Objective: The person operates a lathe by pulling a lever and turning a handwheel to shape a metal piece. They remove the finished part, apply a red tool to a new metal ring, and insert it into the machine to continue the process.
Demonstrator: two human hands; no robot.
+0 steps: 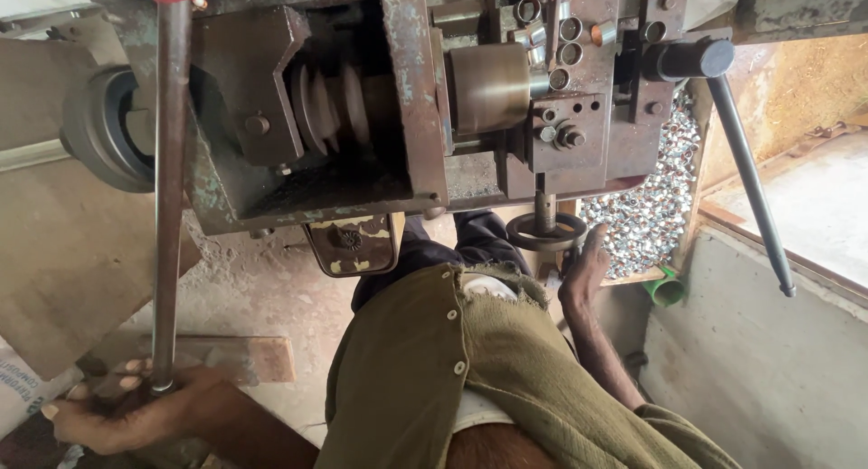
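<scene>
- Head view: a worn metal machine (398, 98) fills the upper half of the frame, its plates rusted and flecked with blue-green paint.
- Left hand (127, 415): at lower left, fingers curled shut around the bottom end of a lever (170, 198).
- Lever: a long, straight, dark steel rod, dull and smooth. It runs almost vertically from the hand up to the machine's top edge, where red binding wraps its upper end.
- Right hand (583, 275): raised at centre right, fingers together and extended. Fingertips touch the rim of a handwheel (544, 231). This grip is not closed around anything.
- Handwheel: a small dark ring on a vertical spindle, hanging below the machine's right block.
- Second lever (746, 166): a dark rod with a cylindrical head, slanting down to the right from the machine's right side. Neither hand touches it.
- Brass drum (488, 88): mounted centre right, beside stepped pulleys (330, 107).
- Small metal caps (646, 211): a heaped pile behind the right hand, in a wooden tray.
- The person's olive shirt (506, 379) covers the lower centre.
</scene>
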